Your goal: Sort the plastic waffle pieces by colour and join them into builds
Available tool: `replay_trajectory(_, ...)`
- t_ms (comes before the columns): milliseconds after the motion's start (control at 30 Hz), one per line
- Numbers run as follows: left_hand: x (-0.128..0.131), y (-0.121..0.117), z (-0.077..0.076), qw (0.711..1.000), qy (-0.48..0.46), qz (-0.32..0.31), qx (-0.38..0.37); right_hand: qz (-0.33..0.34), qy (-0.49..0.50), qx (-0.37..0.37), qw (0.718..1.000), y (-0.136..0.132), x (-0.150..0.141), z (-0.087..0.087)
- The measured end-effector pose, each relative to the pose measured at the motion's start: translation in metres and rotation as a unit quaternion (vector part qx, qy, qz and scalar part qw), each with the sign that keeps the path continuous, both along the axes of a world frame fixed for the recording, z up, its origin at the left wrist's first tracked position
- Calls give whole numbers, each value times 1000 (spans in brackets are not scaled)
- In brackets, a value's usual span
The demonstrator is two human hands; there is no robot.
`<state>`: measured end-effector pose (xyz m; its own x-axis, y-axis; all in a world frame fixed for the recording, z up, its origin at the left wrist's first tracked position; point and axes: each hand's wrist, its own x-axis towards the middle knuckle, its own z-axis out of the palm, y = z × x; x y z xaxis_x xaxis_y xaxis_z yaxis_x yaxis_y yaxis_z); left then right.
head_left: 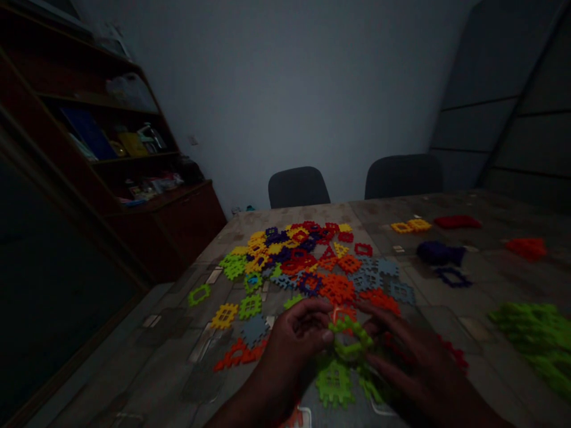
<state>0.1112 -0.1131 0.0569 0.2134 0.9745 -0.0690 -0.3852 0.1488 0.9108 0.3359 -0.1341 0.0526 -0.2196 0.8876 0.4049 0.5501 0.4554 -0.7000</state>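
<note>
In the head view, a light-green square frame piece with toothed edges is held up over the near part of the table. My left hand is closed, pinching its left edge between thumb and fingers. At the right edge, my right hand has its fingers around the piece; their exact contact is dark and partly hidden. Just below lies a green window-patterned piece, with another green piece beside it, partly under my right hand. Orange pieces lie left of my left hand.
A heap of mixed interlocking pieces spreads across the table's middle. To the right are stacked green pieces, a purple group, a red stack, orange pieces and yellow ones. Chairs stand behind; shelves left.
</note>
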Motion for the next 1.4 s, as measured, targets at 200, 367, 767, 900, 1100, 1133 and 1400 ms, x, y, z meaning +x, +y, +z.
replay_trajectory(200,2,-7,-1,994,49,-95,12,-12,68,-159,985,2,9,14)
replay_trajectory(367,-4,-9,4,971,200,-97,90,108,38,-231,966,11,31,17)
replay_trajectory(767,-37,16,25,880,411,13,237,71,-137,-157,975,18,37,0)
replay_trajectory(900,-66,31,30,850,474,42,228,132,-153,-180,963,9,41,-1)
replay_trajectory(1100,-123,50,30,794,568,75,203,164,-179,-154,958,4,35,-20)
replay_trajectory(1133,-130,53,29,785,581,83,197,166,-182,-149,958,5,34,-23)
replay_trajectory(1400,-147,60,21,756,627,69,175,146,-213,-185,948,3,24,-13)
